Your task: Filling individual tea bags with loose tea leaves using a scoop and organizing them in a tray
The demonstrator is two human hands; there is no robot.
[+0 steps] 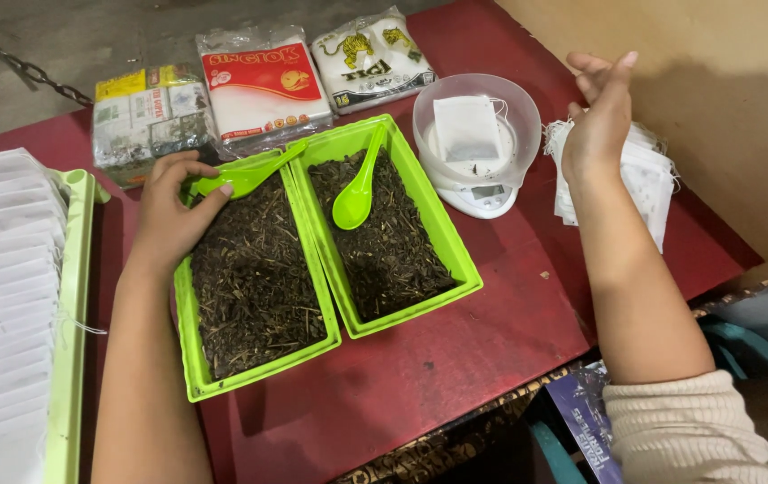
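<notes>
Two bright green trays sit side by side on a red table, both filled with dark dried leaves: the left tray (188,376) and the right tray (455,255). My left hand (171,211) rests on the left tray's far corner, its fingers on the bowl of a green plastic spoon (249,177) that lies across the tray rim. A second green spoon (357,193) lies in the right tray. My right hand (601,116) hovers open above a stack of white filter bags (648,179), touching nothing. One white bag (466,127) lies in the clear bowl (527,116) on a small white scale (482,193).
Three plastic-wrapped packets (263,85) lie along the table's far edge. At the left, a green tray (70,341) holds rows of filled white bags. A tan wall (715,72) stands at the right. Teal chair parts (742,345) show below the table's near edge.
</notes>
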